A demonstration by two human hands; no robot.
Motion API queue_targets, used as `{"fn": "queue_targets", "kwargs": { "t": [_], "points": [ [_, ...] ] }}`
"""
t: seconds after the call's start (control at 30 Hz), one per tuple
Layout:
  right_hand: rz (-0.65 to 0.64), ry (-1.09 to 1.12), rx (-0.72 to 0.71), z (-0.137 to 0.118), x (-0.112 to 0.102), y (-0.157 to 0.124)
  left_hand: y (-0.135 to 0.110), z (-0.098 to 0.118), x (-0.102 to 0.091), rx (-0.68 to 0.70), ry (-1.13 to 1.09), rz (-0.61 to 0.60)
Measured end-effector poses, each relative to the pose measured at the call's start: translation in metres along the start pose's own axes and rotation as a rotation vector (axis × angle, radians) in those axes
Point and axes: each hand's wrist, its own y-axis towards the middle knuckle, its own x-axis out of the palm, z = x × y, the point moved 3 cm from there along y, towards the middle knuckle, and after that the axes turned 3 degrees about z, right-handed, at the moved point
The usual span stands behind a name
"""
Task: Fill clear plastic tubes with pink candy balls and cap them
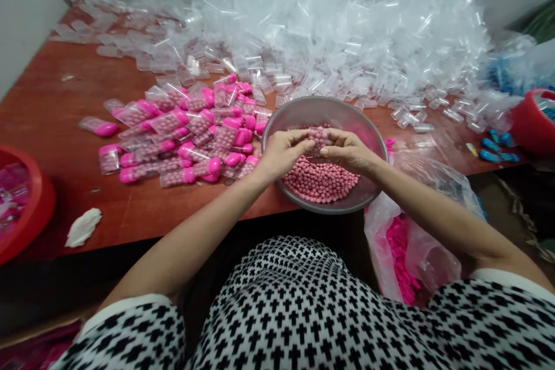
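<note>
A metal bowl (373,127) half full of small pink beads (321,182) stands at the front edge of the red-brown table. Above it my left hand (281,153) and my right hand (349,151) meet, both closed round one small clear container (319,137) filled with pink beads. To the left of the bowl lies a heap of filled containers with pink caps (191,139).
A big pile of empty clear containers (329,34) covers the back of the table (56,110). Red tubs stand at the left (30,214) and right (531,121) edges. A plastic bag of pink caps (401,254) hangs by my right knee. Blue caps (498,150) lie at right.
</note>
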Motion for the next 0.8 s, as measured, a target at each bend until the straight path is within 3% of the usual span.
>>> {"fn": "queue_targets", "kwargs": {
  "t": [0.1,0.17,0.27,0.37,0.5,0.6,0.67,0.73,0.8],
  "points": [
    [0.065,-0.032,0.001,0.002,0.0,-0.004,-0.002,0.003,0.009,0.001,-0.115,-0.01],
    [0.134,-0.182,-0.032,0.0,-0.007,-0.007,-0.003,0.002,0.013,-0.085,-0.203,0.006],
    [0.216,-0.484,-0.201,-0.014,-0.021,-0.012,-0.002,-0.001,0.017,-0.219,-0.295,-0.038],
    [0.122,-0.77,-0.354,-0.029,-0.027,-0.015,-0.001,-0.002,0.017,-0.242,-0.267,-0.105],
    [-0.001,-0.992,-0.346,-0.03,-0.024,-0.021,-0.002,0.001,0.015,-0.157,-0.057,-0.137],
    [0.071,-1.021,-0.3,-0.02,-0.022,-0.027,-0.002,0.002,0.012,-0.118,0.149,-0.098],
    [0.112,-1.003,-0.308,-0.014,-0.028,-0.033,-0.001,0.002,0.011,-0.164,0.144,-0.066],
    [0.211,-0.986,-0.326,-0.013,-0.047,-0.041,-0.002,0.003,0.012,-0.252,0.023,-0.062],
    [0.411,-1.028,-0.295,-0.015,-0.083,-0.05,-0.002,0.005,0.014,-0.328,-0.106,-0.061]
  ]
}}
